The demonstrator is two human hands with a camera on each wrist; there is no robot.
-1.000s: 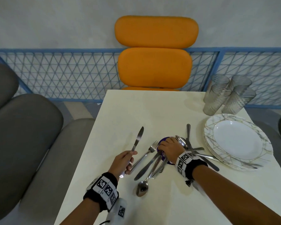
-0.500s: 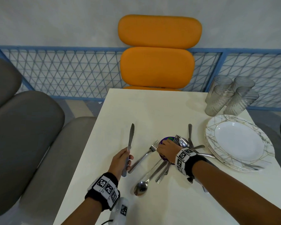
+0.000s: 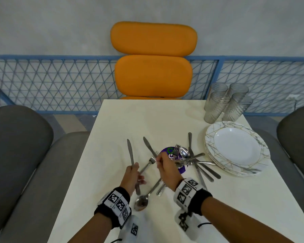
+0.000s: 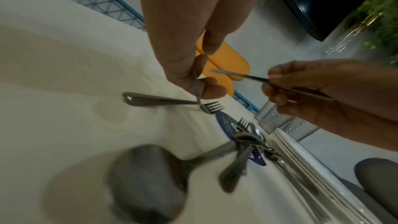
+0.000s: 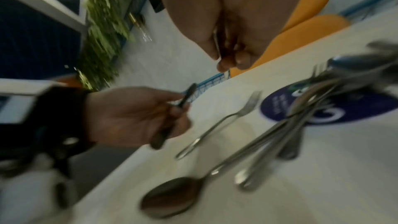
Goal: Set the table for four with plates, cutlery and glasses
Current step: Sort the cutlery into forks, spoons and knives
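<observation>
A second ago our right hand [image 3: 166, 170] lay low on the cutlery pile [image 3: 191, 159]. Now it is lifted up and pinches a second knife [image 3: 149, 147] by its handle, blade pointing away from us. The knife in our left hand was tilted to the right before; now it points almost straight up the desk [image 3: 130, 120].

Our left hand [image 3: 132, 178] has its fingers curled round the first knife [image 3: 130, 151]. Both knives are in the air, near each other but apart.

On the desk below our hands lies one fork [image 3: 147, 164] on its own. A spoon [image 3: 141, 203] lies close to us with its bowl toward us. The rest of the forks, spoons and knives lie crossed over each other on a round purple sticker [image 3: 167, 151].

To the right a stack of plates [image 3: 235, 148] sits by the desk edge. They are white with thin gold lines on the rim. Behind them four clear glasses [image 3: 225, 102] stand close together in the far right corner.

An orange chair [image 3: 154, 58] is at the far end. Grey chairs [image 3: 16, 146] are on both sides. A blue fence [image 3: 51, 81] runs behind.
</observation>
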